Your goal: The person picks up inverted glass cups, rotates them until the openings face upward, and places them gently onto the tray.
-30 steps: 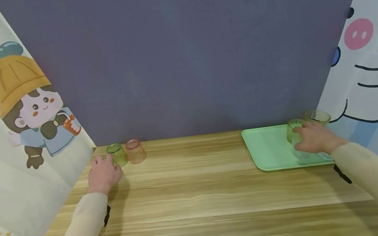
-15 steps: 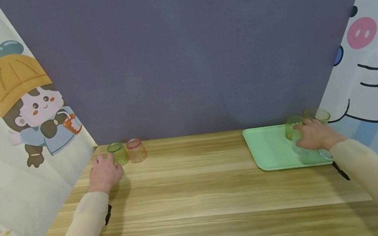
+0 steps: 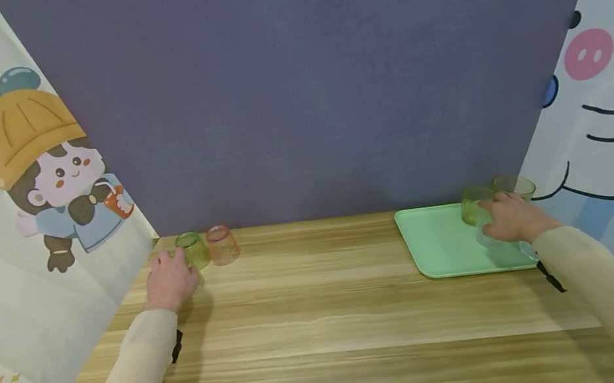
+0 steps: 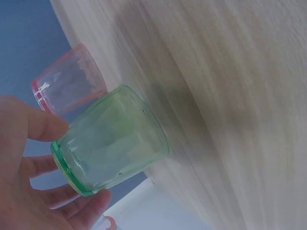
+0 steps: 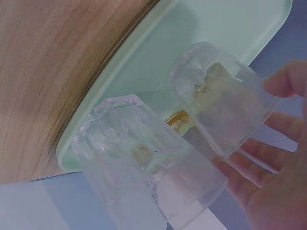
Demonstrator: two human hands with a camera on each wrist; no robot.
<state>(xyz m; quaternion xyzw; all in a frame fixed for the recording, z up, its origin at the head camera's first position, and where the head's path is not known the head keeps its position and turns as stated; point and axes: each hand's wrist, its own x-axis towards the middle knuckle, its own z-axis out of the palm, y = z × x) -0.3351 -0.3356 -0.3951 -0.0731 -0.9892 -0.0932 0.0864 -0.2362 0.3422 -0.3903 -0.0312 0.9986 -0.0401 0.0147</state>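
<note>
A green glass (image 3: 192, 249) (image 4: 112, 141) and a pink glass (image 3: 222, 244) (image 4: 69, 86) stand at the table's far left. My left hand (image 3: 168, 281) is right beside the green glass, its thumb (image 4: 36, 125) and fingers spread on either side of the rim. On the green tray (image 3: 439, 241) at the far right stand a greenish glass (image 3: 471, 205), a pale glass (image 3: 514, 185) and a clear glass (image 5: 144, 163). My right hand (image 3: 510, 218) hovers over them with fingers (image 5: 283, 81) spread beside one glass (image 5: 225, 100).
The wooden table (image 3: 326, 321) stretches between the two hands. A dark wall stands behind it. Printed cartoon curtains hang at the left (image 3: 16, 195) and right (image 3: 610, 106) sides.
My right hand has slid a little farther back on the tray among the glasses. The left hand has stayed almost still beside the green glass.
</note>
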